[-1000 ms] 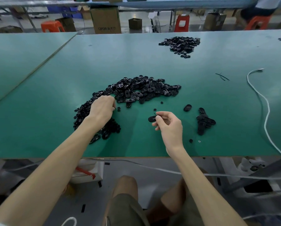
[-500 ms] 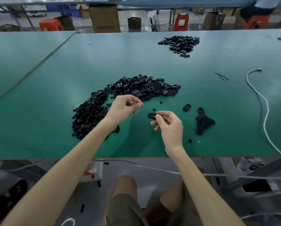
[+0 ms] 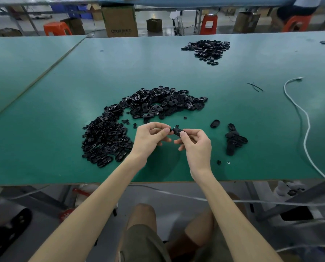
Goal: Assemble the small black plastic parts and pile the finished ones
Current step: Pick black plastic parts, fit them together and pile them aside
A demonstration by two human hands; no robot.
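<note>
Green matting covers the tabletop (image 3: 44,148), which fills the view from side to side. Left of its middle, reaching towards the near edge, lies a large crescent-shaped heap of loose black parts (image 3: 108,137). The heap's far arm curves right towards the centre of the tabletop. A few tiny round bits (image 3: 124,121) lie scattered in the hollow of the crescent.

Just right of the heap's near end, the left hand (image 3: 150,138) is held above the tabletop. Its thumb and forefinger pinch a tiny black piece (image 3: 170,130), too small to make out in detail. That piece sits at the left end of an oval black part (image 3: 176,131); whether the two touch cannot be told. The right hand (image 3: 196,146) grips the oval part between thumb and forefinger, its other fingers curled beneath. Both hands are over the middle of the tabletop, near the near edge.

To the right, a single oval shell (image 3: 215,123) lies alone, with a small pile of oval parts (image 3: 235,141) just beside it. Nearer the near edge sit a round black bit (image 3: 218,162) and a small white ring (image 3: 228,163). Towards the far edge lies a second heap (image 3: 207,50). Further right are two thin black strips (image 3: 255,86), crossed. A white cable (image 3: 307,133) runs down the right side and off the near edge.
</note>
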